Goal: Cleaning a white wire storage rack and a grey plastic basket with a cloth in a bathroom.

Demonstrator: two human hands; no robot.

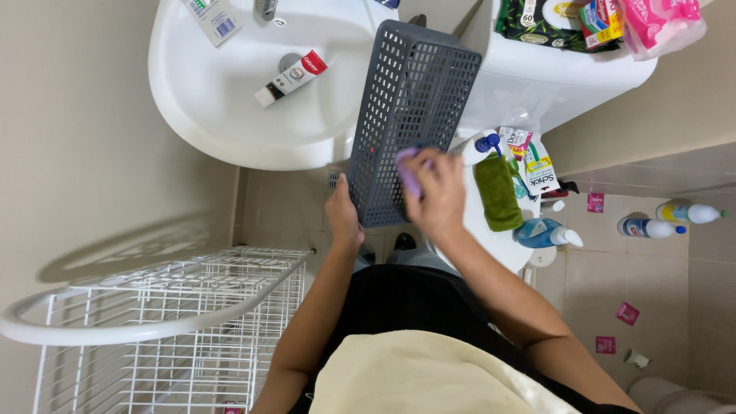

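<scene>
Sink holds toothpaste tube.

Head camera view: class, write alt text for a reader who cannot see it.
A person's left hand holds a grey perforated plastic basket upright while the right hand presses a purple cloth against its side. Behind it, a red-and-white toothpaste tube lies in a white ceramic sink.

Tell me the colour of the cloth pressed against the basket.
The cloth is light purple, held by the right hand against the grey basket; the head view shows it.
</scene>
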